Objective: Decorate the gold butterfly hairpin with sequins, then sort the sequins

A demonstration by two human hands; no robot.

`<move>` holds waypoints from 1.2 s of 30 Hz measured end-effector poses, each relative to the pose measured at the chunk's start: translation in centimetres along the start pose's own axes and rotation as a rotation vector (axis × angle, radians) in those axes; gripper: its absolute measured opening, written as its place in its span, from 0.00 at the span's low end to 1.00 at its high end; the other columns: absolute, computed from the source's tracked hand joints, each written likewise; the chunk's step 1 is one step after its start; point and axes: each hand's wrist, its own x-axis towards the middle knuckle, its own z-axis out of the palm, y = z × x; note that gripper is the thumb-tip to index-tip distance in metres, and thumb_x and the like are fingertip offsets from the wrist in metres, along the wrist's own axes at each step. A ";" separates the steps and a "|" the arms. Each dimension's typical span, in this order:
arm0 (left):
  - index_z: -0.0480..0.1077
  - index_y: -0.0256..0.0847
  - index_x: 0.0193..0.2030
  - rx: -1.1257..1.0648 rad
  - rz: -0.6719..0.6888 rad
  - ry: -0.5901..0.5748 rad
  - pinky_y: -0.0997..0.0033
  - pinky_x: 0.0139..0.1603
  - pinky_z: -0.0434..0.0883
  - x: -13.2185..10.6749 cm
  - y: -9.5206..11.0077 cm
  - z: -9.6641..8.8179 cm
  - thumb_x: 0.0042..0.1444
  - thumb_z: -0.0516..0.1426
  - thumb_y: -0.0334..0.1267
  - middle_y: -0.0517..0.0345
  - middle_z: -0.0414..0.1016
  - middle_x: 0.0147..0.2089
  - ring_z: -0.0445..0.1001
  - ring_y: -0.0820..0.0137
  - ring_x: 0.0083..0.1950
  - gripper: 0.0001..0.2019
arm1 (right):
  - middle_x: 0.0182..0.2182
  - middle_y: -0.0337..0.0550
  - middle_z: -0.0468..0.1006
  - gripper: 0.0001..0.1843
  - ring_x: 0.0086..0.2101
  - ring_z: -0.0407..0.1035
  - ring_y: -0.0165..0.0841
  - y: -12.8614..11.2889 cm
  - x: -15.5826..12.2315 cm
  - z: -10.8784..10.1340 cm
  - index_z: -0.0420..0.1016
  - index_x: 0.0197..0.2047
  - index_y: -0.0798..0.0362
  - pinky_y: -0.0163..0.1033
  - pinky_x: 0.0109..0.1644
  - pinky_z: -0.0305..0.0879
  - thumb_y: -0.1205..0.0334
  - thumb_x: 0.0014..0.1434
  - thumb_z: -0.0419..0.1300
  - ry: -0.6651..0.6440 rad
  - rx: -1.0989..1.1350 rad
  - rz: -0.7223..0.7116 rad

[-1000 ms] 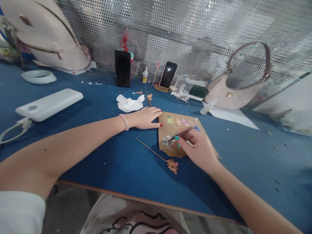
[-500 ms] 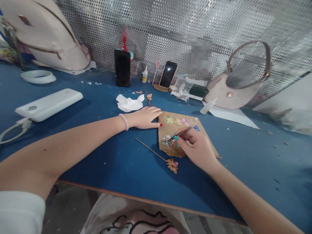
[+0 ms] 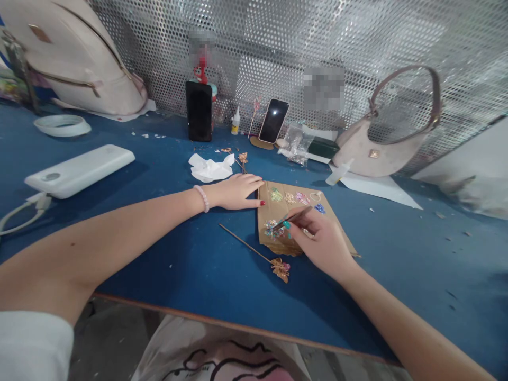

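Note:
My right hand (image 3: 319,235) is closed around a pair of tweezers (image 3: 298,212), whose tips reach into a pile of multicoloured rhinestones (image 3: 272,228). The pile lies on a piece of brown cardboard (image 3: 286,247), with green, gold, pink and blue piles along its far side. Resting flat with spread fingers, my left hand (image 3: 238,191) touches the cardboard's left edge. Nearer me lies a hairpin (image 3: 254,248) with a gold butterfly ornament and a pink stone. Whether the tweezers grip a stone is too small to tell.
Crumpled white tissue (image 3: 210,168) and another gold hairpin (image 3: 243,159) lie beyond my left hand. Two phones (image 3: 199,111) stand near the perforated metal wall, with a glue bottle (image 3: 235,123) between them. At left is a power bank (image 3: 81,169); at right, a handbag (image 3: 369,148).

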 end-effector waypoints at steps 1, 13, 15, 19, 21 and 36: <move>0.49 0.33 0.65 0.001 0.000 -0.001 0.62 0.63 0.50 0.0 0.0 0.0 0.60 0.39 0.61 0.45 0.49 0.67 0.49 0.61 0.66 0.36 | 0.26 0.40 0.74 0.05 0.26 0.70 0.32 0.0 0.0 0.0 0.68 0.35 0.52 0.36 0.28 0.65 0.64 0.53 0.54 0.000 -0.001 0.002; 0.50 0.33 0.65 0.006 0.000 -0.005 0.61 0.63 0.51 0.0 0.1 -0.1 0.61 0.40 0.59 0.45 0.50 0.67 0.49 0.61 0.66 0.35 | 0.25 0.39 0.73 0.05 0.25 0.69 0.31 0.0 0.0 -0.1 0.68 0.35 0.52 0.36 0.28 0.66 0.64 0.52 0.54 0.000 -0.012 -0.008; 0.50 0.33 0.65 0.010 -0.004 -0.002 0.61 0.63 0.51 0.0 0.1 -0.1 0.61 0.41 0.59 0.45 0.50 0.67 0.49 0.61 0.66 0.35 | 0.25 0.39 0.73 0.06 0.25 0.69 0.31 0.0 0.0 0.0 0.68 0.35 0.52 0.37 0.28 0.66 0.64 0.52 0.54 0.004 -0.023 -0.018; 0.49 0.33 0.65 0.012 -0.016 -0.007 0.61 0.63 0.50 0.0 0.2 -0.1 0.61 0.42 0.59 0.45 0.49 0.67 0.48 0.61 0.66 0.34 | 0.26 0.40 0.74 0.05 0.27 0.71 0.32 0.1 0.0 0.0 0.68 0.34 0.52 0.38 0.31 0.68 0.64 0.53 0.54 0.014 -0.031 -0.044; 0.49 0.33 0.65 0.012 -0.019 -0.012 0.60 0.64 0.50 0.0 0.2 -0.1 0.61 0.42 0.59 0.45 0.49 0.67 0.48 0.61 0.67 0.34 | 0.27 0.40 0.74 0.05 0.27 0.71 0.32 0.2 -0.1 0.0 0.69 0.34 0.52 0.38 0.31 0.68 0.64 0.53 0.54 0.017 -0.042 -0.054; 0.48 0.33 0.65 0.009 -0.023 -0.032 0.59 0.64 0.50 0.1 0.3 -0.3 0.61 0.41 0.59 0.45 0.47 0.67 0.47 0.60 0.67 0.35 | 0.28 0.42 0.77 0.06 0.29 0.73 0.33 1.0 0.0 -1.0 0.70 0.36 0.52 0.38 0.31 0.68 0.64 0.53 0.56 0.111 -0.022 -0.053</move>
